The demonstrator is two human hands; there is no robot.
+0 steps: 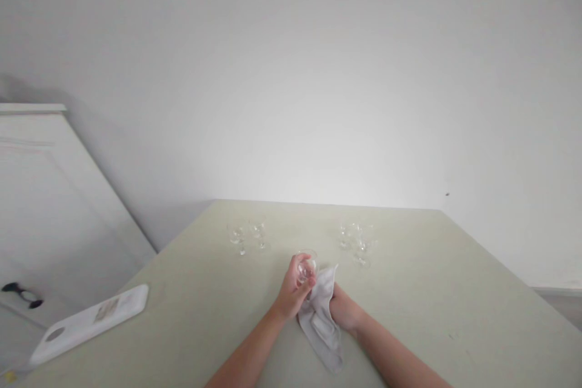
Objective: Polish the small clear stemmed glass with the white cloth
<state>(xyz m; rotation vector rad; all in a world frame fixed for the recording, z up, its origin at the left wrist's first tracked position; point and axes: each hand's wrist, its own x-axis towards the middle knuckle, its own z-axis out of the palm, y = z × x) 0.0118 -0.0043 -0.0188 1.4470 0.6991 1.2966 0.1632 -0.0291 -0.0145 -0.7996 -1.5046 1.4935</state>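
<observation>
My left hand [293,285] is closed around the bowl of a small clear stemmed glass [307,268], which is tilted with its rim up and away from me. In my right hand [344,308] is a pale grey cloth [322,309], held against the lower part of the glass; one end hangs down towards me. The cloth hides the glass's stem and foot and most of my right fingers. Two more stemmed glasses, one of them a clear glass [239,237], stand beyond my left hand. Further glasses [362,247] stand in a group beyond my right hand.
All of this is on a pale green table [436,291] that meets a white wall [318,85]. A long white board-like object [93,321] with a grey round spot lies at the table's left edge. Beside the table stands a white cabinet [54,206] with a dark handle [22,294].
</observation>
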